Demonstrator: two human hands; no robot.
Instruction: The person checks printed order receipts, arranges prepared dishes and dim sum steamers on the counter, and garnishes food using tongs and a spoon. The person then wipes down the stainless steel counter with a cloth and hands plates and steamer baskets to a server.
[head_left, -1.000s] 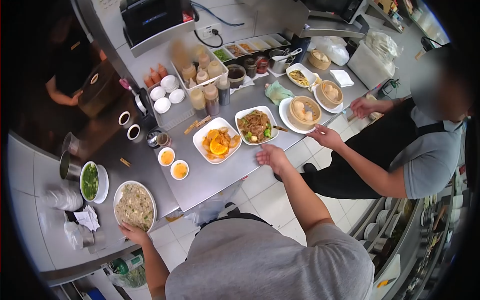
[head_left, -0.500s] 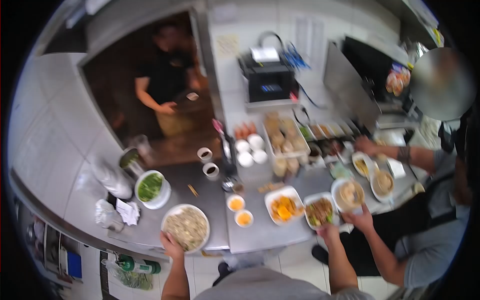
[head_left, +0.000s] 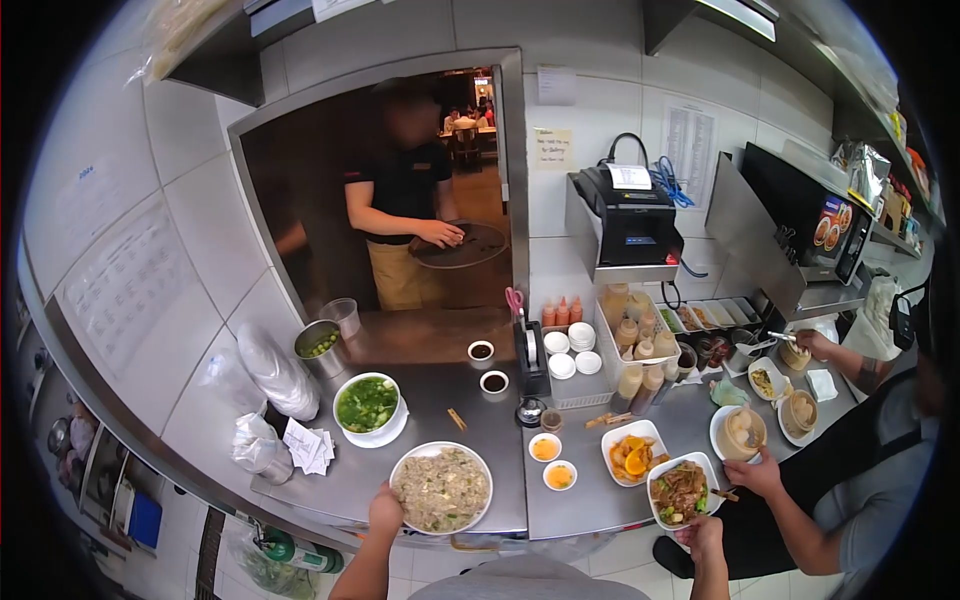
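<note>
My left hand [head_left: 386, 511] grips the left rim of a round white plate of fried rice [head_left: 441, 487] at the counter's front edge. Its fingers go under the plate and are partly hidden. My right hand [head_left: 704, 536] holds a square white bowl of meat with broccoli [head_left: 683, 490] by its near side, at the front edge of the counter. Just behind that bowl stands a white dish of orange-coloured food with orange slices [head_left: 633, 453]. Behind the rice, to the left, is a white bowl of leafy green soup [head_left: 367, 408].
At right, a co-worker's hand [head_left: 757, 473] holds a plate with a bamboo steamer [head_left: 742, 429]. Sauce cups [head_left: 545, 447], a squeeze-bottle basket [head_left: 636, 330] and a printer [head_left: 628, 222] stand around. Beyond the pass window [head_left: 400, 200], a person holds a round tray [head_left: 458, 245].
My view has swung, so the scene sits further right and lower. The meat bowl has come toward me relative to the orange dish. Beyond the window, the person's hand now reaches over the tray.
</note>
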